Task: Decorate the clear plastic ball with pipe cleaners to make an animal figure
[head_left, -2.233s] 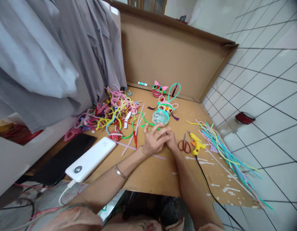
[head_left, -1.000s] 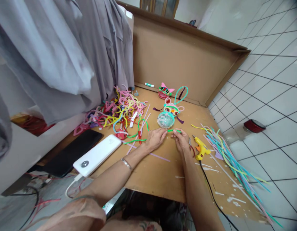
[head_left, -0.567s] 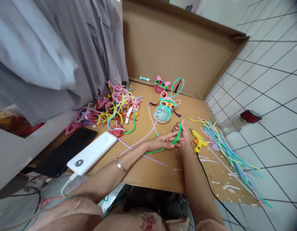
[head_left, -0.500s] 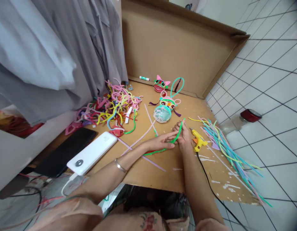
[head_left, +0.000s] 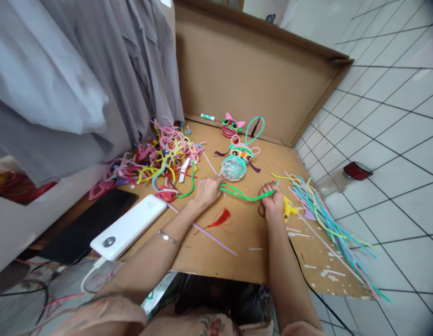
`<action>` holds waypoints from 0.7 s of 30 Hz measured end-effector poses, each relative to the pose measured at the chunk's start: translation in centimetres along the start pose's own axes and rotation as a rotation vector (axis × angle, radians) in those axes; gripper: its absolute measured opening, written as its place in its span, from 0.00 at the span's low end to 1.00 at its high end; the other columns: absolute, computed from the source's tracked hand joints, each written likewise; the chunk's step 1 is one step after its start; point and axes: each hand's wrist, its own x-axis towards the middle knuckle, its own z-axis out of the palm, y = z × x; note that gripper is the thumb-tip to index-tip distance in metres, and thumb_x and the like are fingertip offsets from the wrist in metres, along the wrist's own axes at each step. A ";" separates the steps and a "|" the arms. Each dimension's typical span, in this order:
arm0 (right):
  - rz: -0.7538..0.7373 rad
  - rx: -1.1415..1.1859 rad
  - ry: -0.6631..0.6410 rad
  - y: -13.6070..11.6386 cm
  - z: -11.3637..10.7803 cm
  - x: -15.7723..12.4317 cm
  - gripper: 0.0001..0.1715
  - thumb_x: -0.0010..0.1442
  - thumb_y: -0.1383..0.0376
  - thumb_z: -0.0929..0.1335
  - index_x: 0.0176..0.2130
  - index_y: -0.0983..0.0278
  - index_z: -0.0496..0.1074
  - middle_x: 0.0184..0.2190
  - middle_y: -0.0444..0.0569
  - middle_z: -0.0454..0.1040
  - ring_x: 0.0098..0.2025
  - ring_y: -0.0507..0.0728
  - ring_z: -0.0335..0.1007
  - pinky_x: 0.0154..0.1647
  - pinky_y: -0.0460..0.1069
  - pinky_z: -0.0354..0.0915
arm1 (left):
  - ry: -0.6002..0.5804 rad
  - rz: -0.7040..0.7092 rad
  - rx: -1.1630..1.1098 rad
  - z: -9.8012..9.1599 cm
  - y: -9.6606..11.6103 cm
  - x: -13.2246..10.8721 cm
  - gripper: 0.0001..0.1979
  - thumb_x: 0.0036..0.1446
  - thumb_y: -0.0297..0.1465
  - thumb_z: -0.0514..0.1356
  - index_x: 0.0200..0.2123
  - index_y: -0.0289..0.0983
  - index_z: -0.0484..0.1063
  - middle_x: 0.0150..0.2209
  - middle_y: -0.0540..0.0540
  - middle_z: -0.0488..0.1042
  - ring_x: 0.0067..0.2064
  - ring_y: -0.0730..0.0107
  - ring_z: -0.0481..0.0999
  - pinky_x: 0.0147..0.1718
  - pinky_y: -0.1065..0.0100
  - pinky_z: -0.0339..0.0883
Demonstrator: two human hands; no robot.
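Observation:
A bright green pipe cleaner (head_left: 250, 199), seemingly doubled in places, stretches in a shallow curve between my hands just above the table. My left hand (head_left: 207, 191) is closed round its left end, beside a lilac pipe cleaner (head_left: 216, 238). My right hand (head_left: 272, 199) grips the other end, fingers curled in, and partly covers the yellow glue gun (head_left: 289, 208). Beyond the green strand sits a clear plastic cup-like piece (head_left: 233, 168), with a decorated animal face (head_left: 242, 153) behind it. A red tassel (head_left: 221, 219) lies between my forearms.
Tangled pipe-cleaner scraps (head_left: 170, 149) are heaped at the left, near a white power bank (head_left: 128, 227) and a black phone-like slab (head_left: 86, 226). Straight pipe cleaners (head_left: 335, 219) lie at the right edge. A second animal face (head_left: 231, 126) and glue stick (head_left: 207, 116) sit near the cardboard wall (head_left: 251, 74).
My hands have moved apart, the left going left and the right slightly right, drawing the green pipe cleaner out between them. The red tassel now shows on the table.

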 end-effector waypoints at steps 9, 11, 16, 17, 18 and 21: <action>0.173 -0.001 -0.127 -0.1 1.1 -0.9 0.14 0.69 0.67 0.62 0.29 0.61 0.65 0.14 0.32 0.54 0.13 0.44 0.48 0.13 0.38 0.50 | 0.260 0.127 -0.261 0.0 -0.6 0.1 0.15 0.66 0.33 0.53 0.46 0.35 0.77 0.41 0.41 0.80 0.40 0.66 0.78 0.41 0.67 0.67; 0.210 0.011 -0.107 -0.1 1.5 -1.0 0.17 0.71 0.67 0.59 0.30 0.61 0.65 0.15 0.33 0.58 0.13 0.44 0.50 0.13 0.38 0.51 | 0.087 0.271 -0.368 0.2 0.2 -0.2 0.15 0.65 0.38 0.55 0.41 0.36 0.78 0.38 0.43 0.79 0.37 0.69 0.76 0.37 0.70 0.65; 0.121 0.121 -0.001 -0.7 0.7 -0.4 0.21 0.72 0.70 0.54 0.29 0.62 0.64 0.14 0.33 0.55 0.11 0.43 0.48 0.13 0.37 0.49 | -0.300 0.436 -0.324 1.3 1.2 -0.5 0.17 0.56 0.46 0.63 0.34 0.37 0.77 0.34 0.48 0.77 0.32 0.72 0.72 0.31 0.72 0.59; 0.089 0.128 0.002 -0.9 0.4 -0.1 0.21 0.71 0.72 0.56 0.28 0.62 0.63 0.14 0.32 0.53 0.11 0.43 0.47 0.12 0.37 0.48 | -0.319 0.440 -0.295 1.4 1.2 -0.5 0.16 0.54 0.45 0.65 0.34 0.37 0.76 0.35 0.48 0.77 0.32 0.72 0.72 0.30 0.72 0.58; 0.062 0.129 -0.006 -1.0 0.2 0.0 0.20 0.70 0.74 0.57 0.28 0.62 0.63 0.13 0.32 0.52 0.11 0.43 0.45 0.12 0.37 0.48 | -0.335 0.446 -0.275 1.5 1.1 -0.4 0.15 0.53 0.44 0.66 0.34 0.37 0.76 0.36 0.48 0.77 0.33 0.72 0.72 0.30 0.72 0.57; 0.044 0.127 -0.039 -1.3 -0.1 0.3 0.19 0.68 0.76 0.58 0.28 0.62 0.63 0.14 0.32 0.50 0.10 0.43 0.44 0.12 0.37 0.47 | -0.367 0.437 -0.250 1.4 0.1 0.0 0.09 0.56 0.38 0.64 0.32 0.38 0.76 0.37 0.48 0.77 0.35 0.71 0.73 0.32 0.72 0.59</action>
